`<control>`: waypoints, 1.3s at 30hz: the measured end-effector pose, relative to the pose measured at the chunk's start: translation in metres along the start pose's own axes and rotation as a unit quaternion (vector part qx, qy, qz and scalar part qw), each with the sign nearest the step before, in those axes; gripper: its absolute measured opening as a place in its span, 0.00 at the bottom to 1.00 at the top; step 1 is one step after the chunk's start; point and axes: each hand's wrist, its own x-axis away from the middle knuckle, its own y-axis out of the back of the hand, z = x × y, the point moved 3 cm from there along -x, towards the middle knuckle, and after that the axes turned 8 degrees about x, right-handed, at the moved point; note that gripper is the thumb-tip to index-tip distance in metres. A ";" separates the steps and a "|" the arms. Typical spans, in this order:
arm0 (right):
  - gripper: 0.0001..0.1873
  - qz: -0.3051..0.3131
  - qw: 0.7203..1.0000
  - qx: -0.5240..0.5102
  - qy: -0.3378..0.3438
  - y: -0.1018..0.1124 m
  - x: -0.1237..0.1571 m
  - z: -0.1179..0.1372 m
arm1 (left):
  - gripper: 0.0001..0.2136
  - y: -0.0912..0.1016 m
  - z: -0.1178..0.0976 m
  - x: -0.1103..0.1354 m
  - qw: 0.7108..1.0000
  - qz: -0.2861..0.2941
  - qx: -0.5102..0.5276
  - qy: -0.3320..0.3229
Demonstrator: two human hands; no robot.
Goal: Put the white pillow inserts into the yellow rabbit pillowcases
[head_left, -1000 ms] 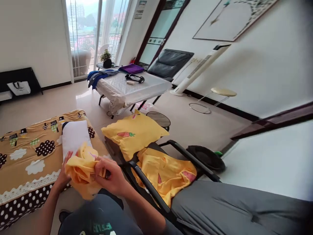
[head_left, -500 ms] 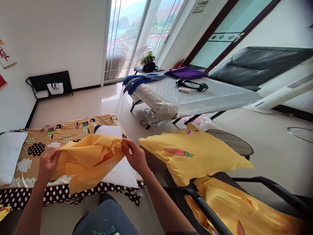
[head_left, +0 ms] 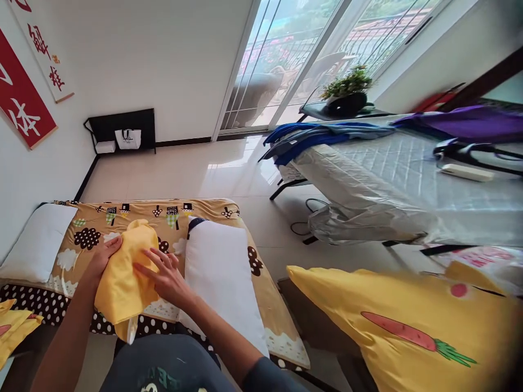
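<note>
A yellow pillowcase (head_left: 125,275) lies bunched on the brown patterned bed cover (head_left: 163,212) in front of me. My left hand (head_left: 102,258) grips its left side, fingers curled behind the cloth. My right hand (head_left: 163,277) rests on its right side with fingers spread flat against the fabric. A bare white pillow (head_left: 223,277) lies on the cover just right of my right hand. Another white pillow (head_left: 36,242) lies at the cover's left end.
A yellow carrot-print pillow (head_left: 412,326) sits at the lower right. A folding bed with a grey quilted cover (head_left: 388,179) carries blue and purple cloths and a dark strap. More yellow cloth (head_left: 14,326) shows at the left edge. Glossy tiled floor (head_left: 183,169) runs toward the glass doors.
My view swung left toward the patterned cover. The pillowcase, held stretched between both hands, is now bunched down on the cover, and my right hand has flattened onto it.
</note>
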 end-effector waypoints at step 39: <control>0.23 0.024 0.911 -0.246 -0.330 -0.099 -0.073 -0.069 | 0.04 0.125 -0.246 0.014 0.728 -0.179 -0.421 -0.511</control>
